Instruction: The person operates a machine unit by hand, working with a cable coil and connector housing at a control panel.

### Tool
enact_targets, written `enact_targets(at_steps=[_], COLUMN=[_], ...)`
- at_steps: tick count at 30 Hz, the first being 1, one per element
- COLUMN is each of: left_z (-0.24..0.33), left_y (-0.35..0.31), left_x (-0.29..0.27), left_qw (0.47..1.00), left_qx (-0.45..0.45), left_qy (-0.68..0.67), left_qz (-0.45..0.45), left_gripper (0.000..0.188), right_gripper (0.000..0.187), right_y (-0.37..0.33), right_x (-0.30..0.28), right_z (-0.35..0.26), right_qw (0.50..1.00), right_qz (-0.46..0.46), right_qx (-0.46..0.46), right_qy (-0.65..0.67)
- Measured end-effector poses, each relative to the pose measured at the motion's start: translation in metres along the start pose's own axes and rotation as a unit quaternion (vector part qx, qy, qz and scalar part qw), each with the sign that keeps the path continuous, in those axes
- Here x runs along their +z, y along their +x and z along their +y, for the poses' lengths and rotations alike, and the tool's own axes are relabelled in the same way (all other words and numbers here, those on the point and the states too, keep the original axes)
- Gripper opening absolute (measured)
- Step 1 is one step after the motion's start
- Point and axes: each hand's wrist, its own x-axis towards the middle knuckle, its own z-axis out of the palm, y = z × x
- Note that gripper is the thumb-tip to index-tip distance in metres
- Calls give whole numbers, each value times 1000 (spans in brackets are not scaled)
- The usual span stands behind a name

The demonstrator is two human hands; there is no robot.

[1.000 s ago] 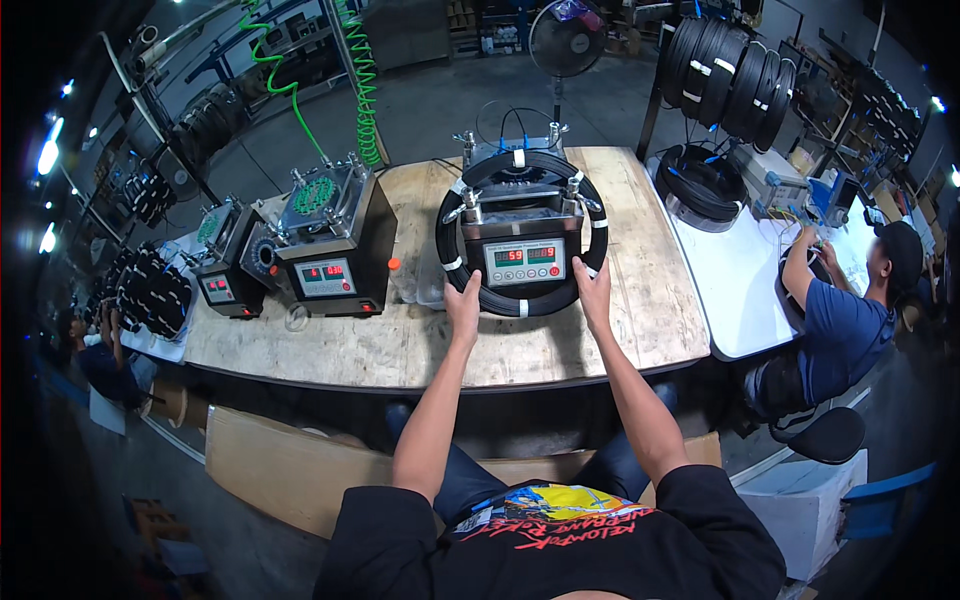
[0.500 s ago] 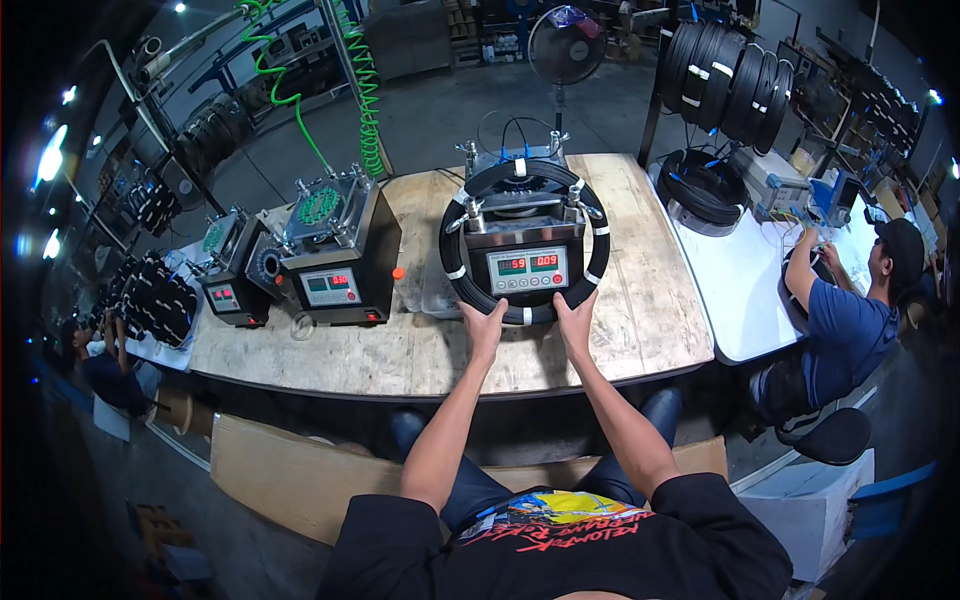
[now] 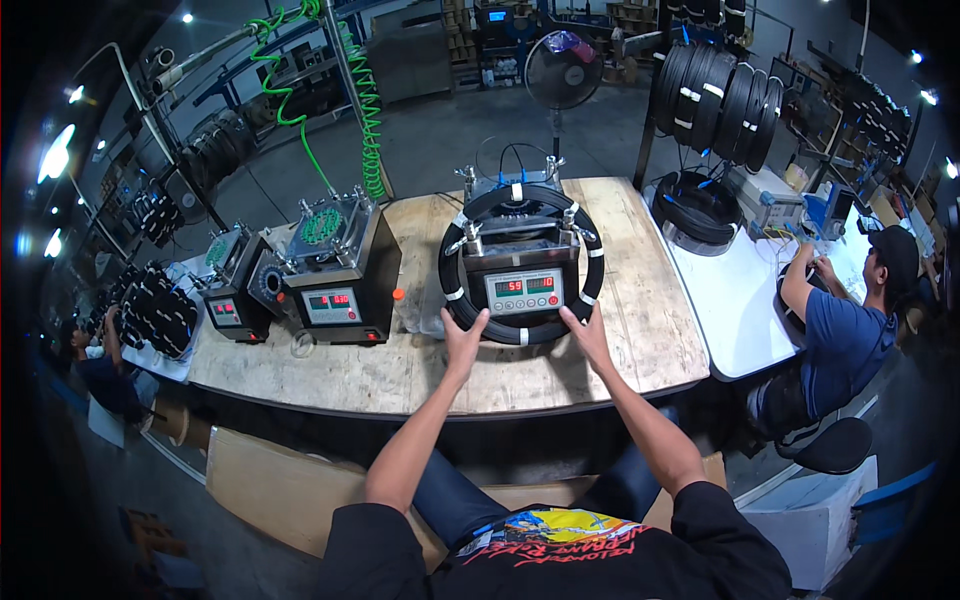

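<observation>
The black ring (image 3: 523, 262) sits on the middle machine (image 3: 522, 285) on the wooden table (image 3: 400, 370). To the left of that machine, the other black machine (image 3: 340, 280) has not moved. The left hand (image 3: 463, 342) now grips the ring's lower left edge. A second ago both hands sat higher up. The right hand (image 3: 590, 337) grips the lower right edge. It looks like the ring is being turned or settled.
</observation>
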Motion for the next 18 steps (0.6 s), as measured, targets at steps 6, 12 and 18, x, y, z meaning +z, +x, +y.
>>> enact_targets(at_steps=[6, 12, 18], left_z=[51, 94, 104], left_y=[50, 110, 121], left_x=[-20, 1, 12], left_qw=[992, 994, 996], left_qx=[70, 99, 85], left_qy=[-94, -52, -14], left_qz=[-45, 16, 9], left_gripper=[56, 66, 75], right_gripper=[47, 55, 69], right_y=[55, 123, 165], right_x=[-41, -37, -30], right_z=[-15, -60, -49], right_qw=[999, 1000, 997], right_qz=[11, -10, 15], right_qx=[-37, -18, -44], right_qy=[-23, -8, -64])
